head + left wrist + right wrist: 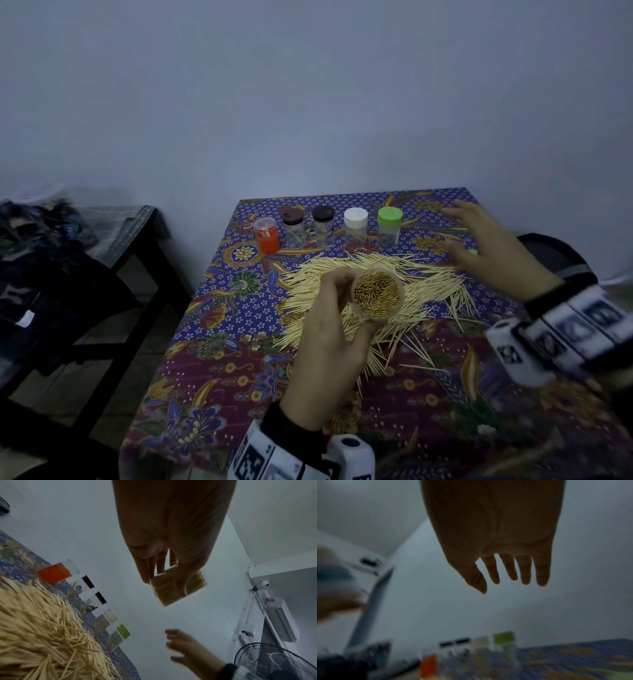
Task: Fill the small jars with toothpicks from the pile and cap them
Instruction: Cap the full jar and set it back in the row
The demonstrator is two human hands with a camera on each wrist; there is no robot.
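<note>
Pale wooden toothpicks lie in a loose pile (370, 294) on the flowered tablecloth (239, 346), and this pile serves as the landmark for everything else. Above the middle of the pile, the left hand (329, 346) grasps a clear jar (376, 294), fingers and thumb curled round its wall. The jar is uncapped, held off the cloth, and packed tight with toothpicks standing on end; the left wrist view shows the sticks through its clear side.

Beyond the far edge of the pile stands a row of five small jars, all capped. From left to right they are an orange jar (267, 236) with a clear top, a jar with a brown cap (292, 224), a jar with a black cap (323, 224), a jar with a white cap (356, 228) and a jar with a green cap (389, 226). The four clear ones hold only a few toothpicks each.

Over the far right corner of the pile hovers the right hand (486, 243), fingers spread and straight, holding nothing. A small green thing (472, 252) shows just beside its palm; what it is cannot be told.

To the left of the pile, off the tablecloth, stands a dark side table (137, 240) with clothes heaped on it.
</note>
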